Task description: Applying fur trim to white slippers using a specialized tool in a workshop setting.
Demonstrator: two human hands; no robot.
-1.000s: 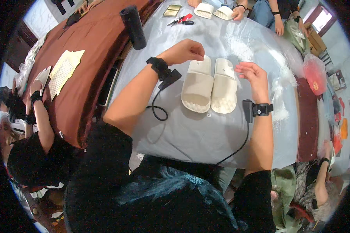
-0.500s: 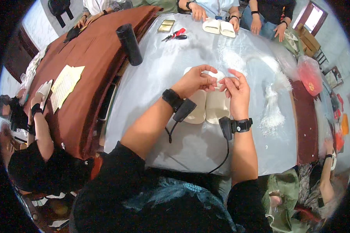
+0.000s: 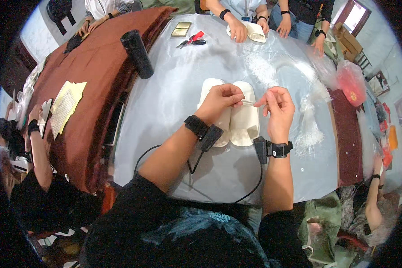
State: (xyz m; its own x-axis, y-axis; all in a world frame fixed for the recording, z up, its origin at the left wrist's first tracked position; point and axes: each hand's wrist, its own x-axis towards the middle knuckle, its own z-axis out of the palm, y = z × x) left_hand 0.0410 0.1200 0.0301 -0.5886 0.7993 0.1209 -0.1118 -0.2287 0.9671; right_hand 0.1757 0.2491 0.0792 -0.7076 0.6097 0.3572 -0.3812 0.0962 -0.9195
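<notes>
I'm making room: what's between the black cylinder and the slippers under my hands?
Only bare grey table covering lies between the black cylinder and slippers, in the head view.

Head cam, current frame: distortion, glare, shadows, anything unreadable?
Head view: brown table edge bows, corners black; head view: pale sheen on grey sheet, soft shadow beside left forearm; head view: bright opening washed out; head view: strip at left hand too fine to make out.
</notes>
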